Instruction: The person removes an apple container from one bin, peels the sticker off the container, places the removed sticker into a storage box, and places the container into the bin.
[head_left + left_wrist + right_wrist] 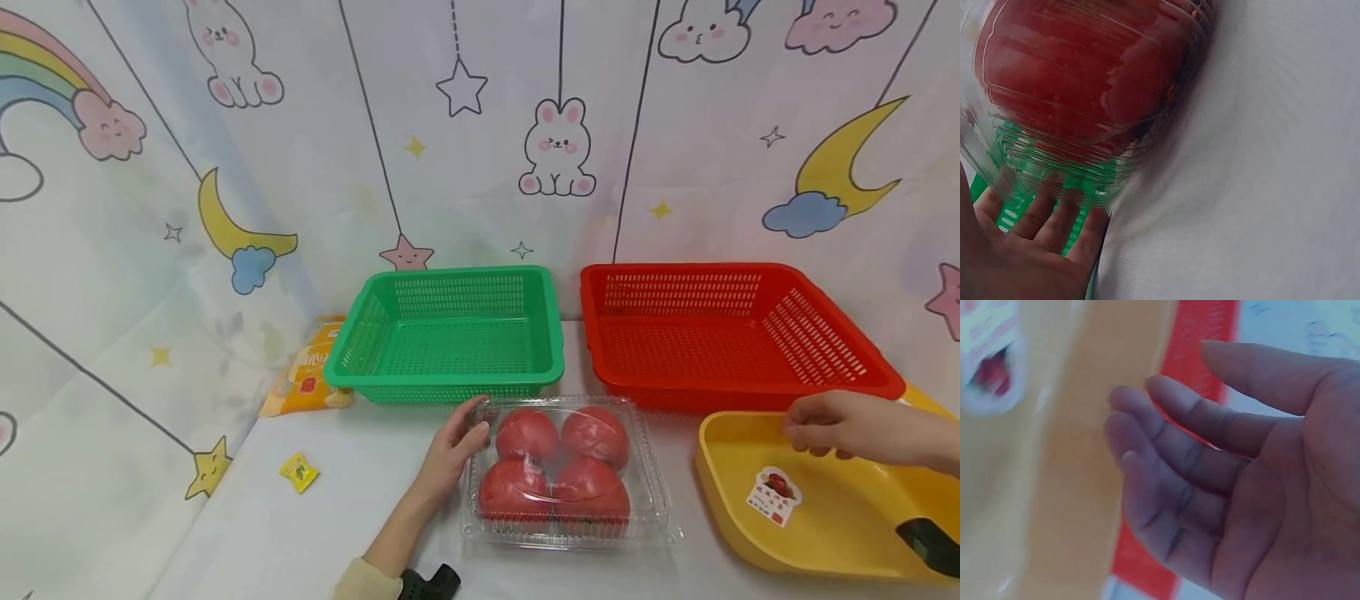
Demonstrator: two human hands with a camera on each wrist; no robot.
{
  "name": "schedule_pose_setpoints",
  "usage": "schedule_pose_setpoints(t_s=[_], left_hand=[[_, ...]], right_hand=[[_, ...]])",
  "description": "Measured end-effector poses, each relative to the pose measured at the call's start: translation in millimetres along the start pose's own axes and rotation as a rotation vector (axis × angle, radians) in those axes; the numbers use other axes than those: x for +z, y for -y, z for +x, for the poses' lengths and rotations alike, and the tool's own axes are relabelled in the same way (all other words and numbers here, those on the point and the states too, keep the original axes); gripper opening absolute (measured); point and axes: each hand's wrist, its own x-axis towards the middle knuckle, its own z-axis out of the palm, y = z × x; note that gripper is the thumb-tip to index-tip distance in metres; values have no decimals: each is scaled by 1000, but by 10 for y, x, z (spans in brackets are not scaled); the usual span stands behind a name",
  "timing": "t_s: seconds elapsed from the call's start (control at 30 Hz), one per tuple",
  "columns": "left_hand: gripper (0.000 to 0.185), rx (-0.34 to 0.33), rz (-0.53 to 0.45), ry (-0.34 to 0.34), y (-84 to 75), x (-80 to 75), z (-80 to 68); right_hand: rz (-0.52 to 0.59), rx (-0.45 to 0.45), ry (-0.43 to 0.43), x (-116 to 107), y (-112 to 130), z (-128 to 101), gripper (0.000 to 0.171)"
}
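A clear plastic clamshell box [652, 500] holding several round red fruits [588, 492] sits on the white table. My left hand [450, 446] is at its left side, fingers extended and touching the far left corner; in the left wrist view the fingertips [1094, 222] meet the ridged plastic edge. My right hand [847, 429] hovers over the far side of a yellow tray [720, 492]. Its fingers are loosely bent, and the right wrist view shows nothing in the palm. A white sticker [775, 496] with a red fruit picture lies in the tray.
Behind the box stand a green basket [450, 392] and a red basket [720, 400]. An orange snack bag [311, 375] lies left of the green one, with a small yellow packet [299, 472] nearer. At the tray's right is a dark object [930, 546], its kind unclear.
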Motion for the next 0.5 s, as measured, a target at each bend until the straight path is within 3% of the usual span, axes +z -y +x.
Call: schedule_pose_setpoints(t_s=[0.2, 0.5], left_hand=[[51, 0, -3, 0, -13, 4, 0], [50, -10, 7, -17, -26, 17, -10]], right_hand=[[6, -118, -139, 41, 326, -86, 31], [161, -281, -285, 461, 759, 34, 35]])
